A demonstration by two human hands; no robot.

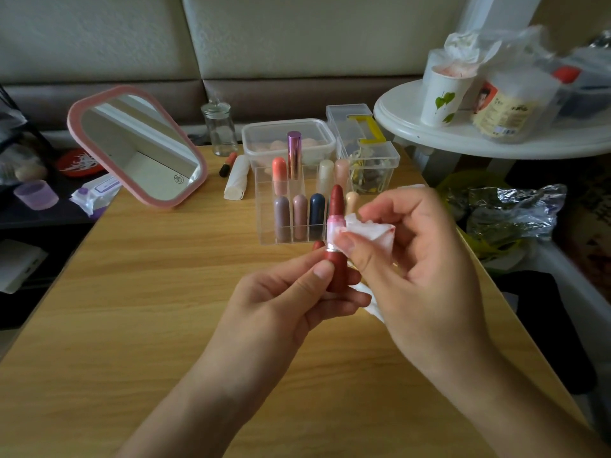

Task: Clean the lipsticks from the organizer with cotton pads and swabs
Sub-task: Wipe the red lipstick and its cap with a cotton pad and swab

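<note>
1. Lipstick (334,223), uncapped, with the dark red bullet extended and pointing up. It is held upright above the table (165,292), just in front of the organizer (264,209) and touching neither.
2. Left hand (297,292): thumb and fingers are curled round the red base of the tube, below the metal band. The base is judged the proper place to hold, being rigid and broad enough for a steady grip.
3. Right hand (420,259): thumb and forefinger pinch a folded cotton pad (370,231) against the pale pink collar, just under the bullet. The two hands are close together, joined through the tube.
4. Cotton pad: soft and limp, stained red along one edge. It should conform to the collar, but is likely to smear if a soiled face is turned inward.
5. Handling: the tube is judged light and stiff. The exposed bullet is waxy, soft and easily dented or snapped, so pressure belongs on collar and casing only.
6. Organizer: clear, compartmented, standing on the table. Capped lipsticks (300,216) stand upright in several of its cells.
7. Beyond the organizer: a lidded plastic box (287,133), a glass jar (220,130) and a white wrapped roll (236,178) lying beside a loose lipstick (228,163). A pink-framed mirror (139,147) leans at the left.
8. Right margin: a round white side table (463,137) carries a paper cup (443,100) and bagged supplies.
</note>
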